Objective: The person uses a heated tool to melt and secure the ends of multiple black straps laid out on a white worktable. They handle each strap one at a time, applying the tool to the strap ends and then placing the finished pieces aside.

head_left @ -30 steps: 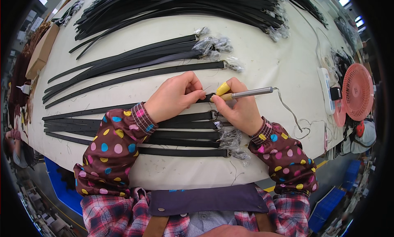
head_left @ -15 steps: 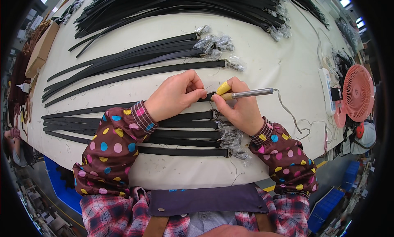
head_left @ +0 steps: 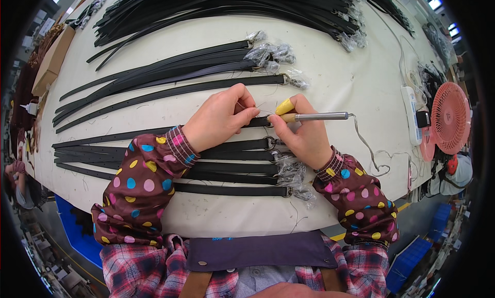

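My left hand is closed in a pinch on a thin dark thread rising from the end of a black strap. Just to its right, my right hand grips a pen-shaped electric iron with a wooden grip and metal barrel. A yellow cover sits on one finger of that hand. The iron's tip is hidden behind the fingers at the strap end. Below lie more black straps, their metal rings and clips wrapped in clear plastic.
Beyond my hands lie a small group of straps and a large pile. A grey cord trails from the iron across the white table. At right are a white power strip and pink fan; a cardboard box stands left.
My left hand has lifted slightly, and more of the thread shows between my hands. The iron has shifted a little to the right with my right hand.
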